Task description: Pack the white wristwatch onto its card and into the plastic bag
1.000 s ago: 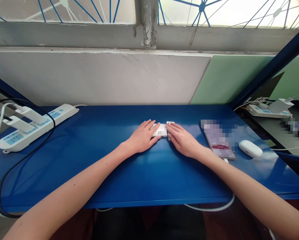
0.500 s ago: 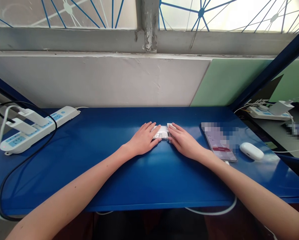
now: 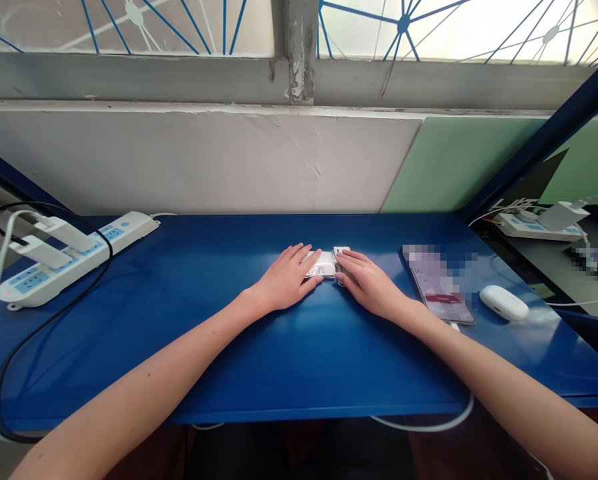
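Observation:
A small white item in clear wrapping (image 3: 323, 265) lies on the blue desk (image 3: 329, 360), partly covered by my hands. My left hand (image 3: 289, 277) rests over its left end, palm down, with fingers outstretched. Over a second small white piece (image 3: 341, 251) at the right end lies my right hand (image 3: 367, 283), palm down and fingers stretched out. How the two white pieces join is hidden under the fingers.
On the left stands a white power strip (image 3: 86, 257) with plugs and looping cables. To the right are a phone (image 3: 436, 287) with a cable and a white earbud case (image 3: 503, 303). Another power strip (image 3: 539, 228) sits beyond the desk's right edge.
The fingers of my right hand have shifted slightly down, showing more of the small white piece. My left hand stays in place.

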Available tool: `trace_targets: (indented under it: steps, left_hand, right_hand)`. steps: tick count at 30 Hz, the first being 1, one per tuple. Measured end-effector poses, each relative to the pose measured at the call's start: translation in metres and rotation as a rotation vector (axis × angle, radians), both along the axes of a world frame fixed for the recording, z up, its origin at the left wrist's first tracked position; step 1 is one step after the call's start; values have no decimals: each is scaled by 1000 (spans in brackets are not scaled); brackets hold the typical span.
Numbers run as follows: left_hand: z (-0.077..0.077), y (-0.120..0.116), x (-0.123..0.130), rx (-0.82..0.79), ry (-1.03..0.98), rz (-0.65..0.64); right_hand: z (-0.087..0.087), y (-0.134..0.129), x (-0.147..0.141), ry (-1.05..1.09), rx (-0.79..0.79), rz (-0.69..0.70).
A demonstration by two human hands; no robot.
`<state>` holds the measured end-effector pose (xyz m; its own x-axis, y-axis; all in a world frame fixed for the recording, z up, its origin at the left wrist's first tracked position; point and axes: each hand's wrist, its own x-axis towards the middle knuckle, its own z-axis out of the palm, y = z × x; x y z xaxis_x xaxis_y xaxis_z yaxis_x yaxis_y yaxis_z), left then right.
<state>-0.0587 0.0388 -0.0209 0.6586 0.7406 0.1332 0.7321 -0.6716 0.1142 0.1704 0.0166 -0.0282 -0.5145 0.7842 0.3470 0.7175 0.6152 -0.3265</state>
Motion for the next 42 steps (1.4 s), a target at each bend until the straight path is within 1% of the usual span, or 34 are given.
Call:
trace_targets:
  steps: [5,12,17,27,31,33,36,39,42]
  left_hand:
    - [0,0,0,4,5,2]
    - [0,0,0,5,15,2]
    - [0,0,1,12,23,4]
    - [0,0,1,9,13,4]
    - [2,0,2,-10,35,4]
    - [3,0,2,-23,39,4]
    - [4,1,2,-32,26,1]
    - [3,1,1,-30,4,-7]
    - [1,2,0,-26,-6,-14]
  right_hand:
    - [2,-5,-3,-144,65,32]
    - [5,-10,-6,-240,54,3]
    - [6,-11,-7,-257,74,1]
    - [15,-12,-15,-301,134,-8]
    - [17,-10,-15,-334,150,22]
    - [17,-7,-15,-320,145,56]
    - [17,-4,-14,-236,112,92]
    - [16,-2,-13,-129,62,84]
    - [14,-1,-12,-90,29,88]
